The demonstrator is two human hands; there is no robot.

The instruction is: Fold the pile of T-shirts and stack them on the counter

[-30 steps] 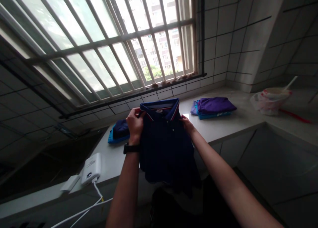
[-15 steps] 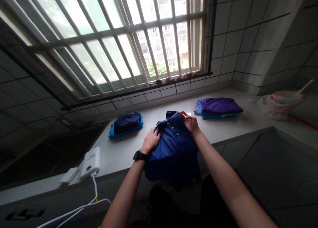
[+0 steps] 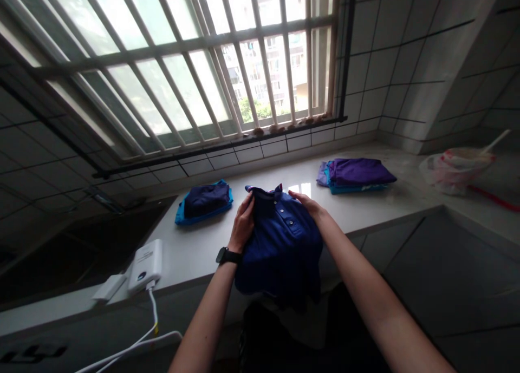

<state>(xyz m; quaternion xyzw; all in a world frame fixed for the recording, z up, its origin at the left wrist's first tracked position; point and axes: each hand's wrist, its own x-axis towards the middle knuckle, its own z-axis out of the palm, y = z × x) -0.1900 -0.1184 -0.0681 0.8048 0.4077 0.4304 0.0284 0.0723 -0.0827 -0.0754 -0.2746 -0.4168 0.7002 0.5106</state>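
Note:
A dark blue polo shirt (image 3: 280,243) lies front up on the white counter, its collar toward the window and its lower part hanging over the front edge. Small pale buttons show on its placket. My left hand (image 3: 242,221), with a black watch on the wrist, is closed on the shirt's left side beside the collar. At the other shoulder, my right hand (image 3: 307,204) rests along the fabric with its fingers stretched toward the collar; the thumb is hidden.
A folded navy and bright blue clothes stack (image 3: 205,201) lies left, a purple and blue stack (image 3: 357,174) right. A white power bank (image 3: 145,266) with a cable is near the left edge. A bagged tub (image 3: 459,167) stands far right. The barred window (image 3: 195,43) is behind the counter (image 3: 190,248).
The collar now stands upright and spread. My left hand has turned to the shirt's side, and my right hand has let go of the collar edge and straightened its fingers along the shoulder.

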